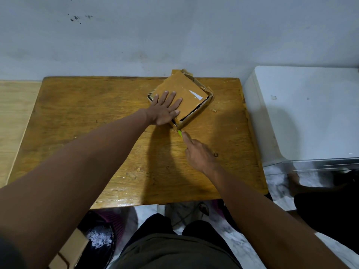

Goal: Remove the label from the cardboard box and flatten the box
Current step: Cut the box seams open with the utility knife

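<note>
A shallow brown cardboard box (191, 94) lies at the far right of the wooden table (87, 123), turned like a diamond. A small white scrap of label (196, 95) clings to its top flap. My left hand (165, 109) lies flat on that flap near the box's left corner, fingers spread. My right hand (198, 154) is closed around a green-handled cutter (180, 133), index finger stretched along it. The cutter's tip sits at the box's nearest corner, and most of the tool is hidden by the hand.
A white appliance (303, 113) stands right of the table. The pale wall (174, 35) runs directly behind the table. Below the table's front edge sit a dark bin (101, 237) and another cardboard box (71, 253) on the floor. My knees (174, 239) are below.
</note>
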